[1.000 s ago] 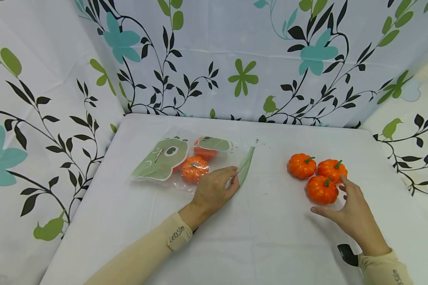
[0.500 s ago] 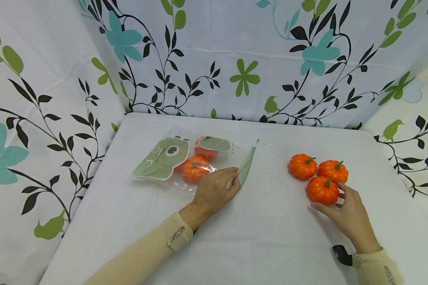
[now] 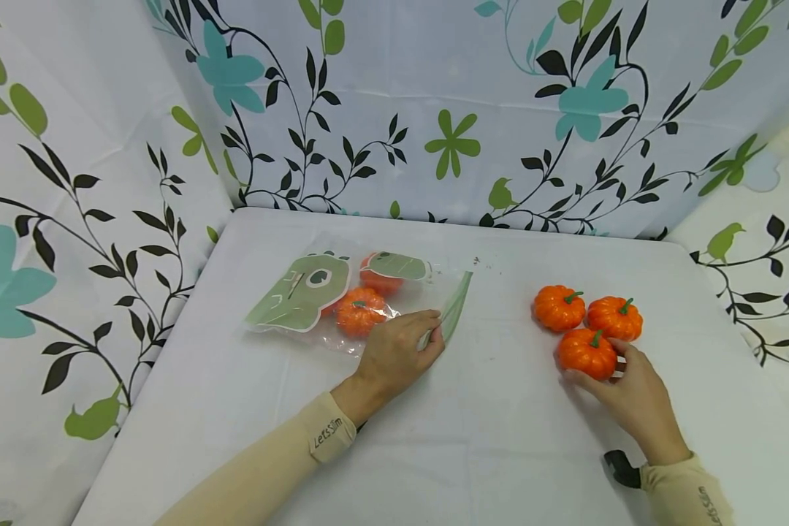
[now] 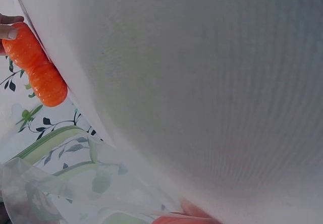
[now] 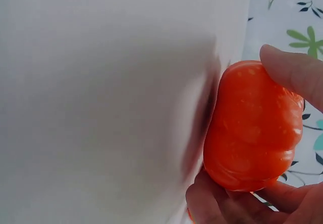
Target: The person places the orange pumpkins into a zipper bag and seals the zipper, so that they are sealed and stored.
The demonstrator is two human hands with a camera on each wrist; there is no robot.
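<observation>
From where I sit at the remote screen, printed curtains (image 3: 368,80) with teal flowers, black-leafed vines and green birds run from the left side, across the back and round to the right, enclosing a table (image 3: 486,453) under a smooth white cover, faintly creased, with a few dark specks near its far edge.

At left on the table lies a clear, crinkled plastic bag (image 3: 296,299) printed with a green cartoon animal; inside it sit a glossy bagged pumpkin (image 3: 359,313) and another orange piece (image 3: 381,283), partly covered by the print. The left hand (image 3: 397,351), in a tan sleeve (image 3: 269,467), pinches the bag near its green-edged mouth, finger and thumb nearly together.

To the right, three squat, ribbed, shiny orange pumpkins with green stems stand clustered: the left pumpkin (image 3: 557,308), the right pumpkin (image 3: 613,318) and the front pumpkin (image 3: 587,356). The right hand (image 3: 638,402) grips the front pumpkin, thumb and fingers spread to its width — whether it is off the table, I cannot tell.

A second ago that hand stood wide beside the cluster; now it has closed in, and the front pumpkin has shifted slightly left — the bag looks unmoved.
</observation>
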